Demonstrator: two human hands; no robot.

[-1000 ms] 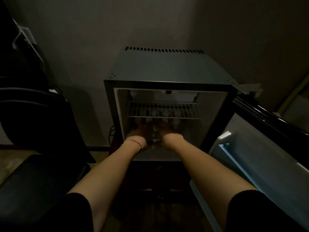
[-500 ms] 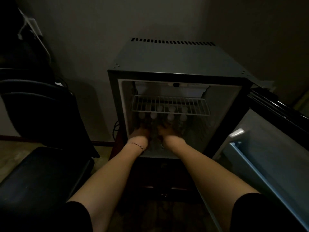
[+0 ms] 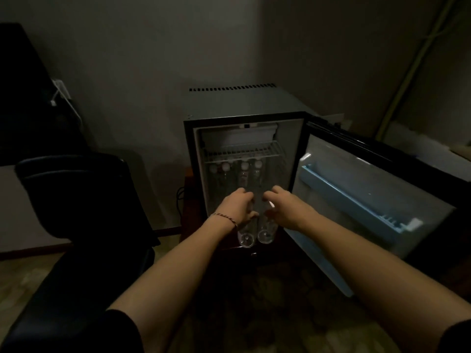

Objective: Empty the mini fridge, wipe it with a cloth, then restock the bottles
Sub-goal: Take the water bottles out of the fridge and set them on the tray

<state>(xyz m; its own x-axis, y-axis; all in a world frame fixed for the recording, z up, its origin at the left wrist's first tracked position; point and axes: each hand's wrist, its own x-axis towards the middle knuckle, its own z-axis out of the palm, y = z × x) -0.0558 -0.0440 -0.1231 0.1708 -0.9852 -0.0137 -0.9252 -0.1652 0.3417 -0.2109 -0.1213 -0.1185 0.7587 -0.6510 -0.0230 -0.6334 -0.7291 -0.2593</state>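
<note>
The black mini fridge [image 3: 244, 103] stands open against the wall, its door [image 3: 362, 189] swung to the right. My left hand [image 3: 235, 208] grips a clear bottle [image 3: 246, 238] and my right hand [image 3: 283, 206] grips a second clear bottle [image 3: 266, 231]. Both bottles lie tilted, bases toward me, sticking out past the fridge's front edge. Several more white-capped bottles [image 3: 244, 165] stand inside under the wire shelf [image 3: 242, 151].
A black office chair [image 3: 76, 194] stands close on the left. The open door's light-blue shelf [image 3: 356, 200] juts out on the right. A dark wooden stand [image 3: 188, 200] carries the fridge, and a cable hangs at its left. Patterned floor lies below my arms.
Both hands have drawn back from deep inside the fridge, each pulling a bottle out over the front edge. The view has pulled back and shifted left.
</note>
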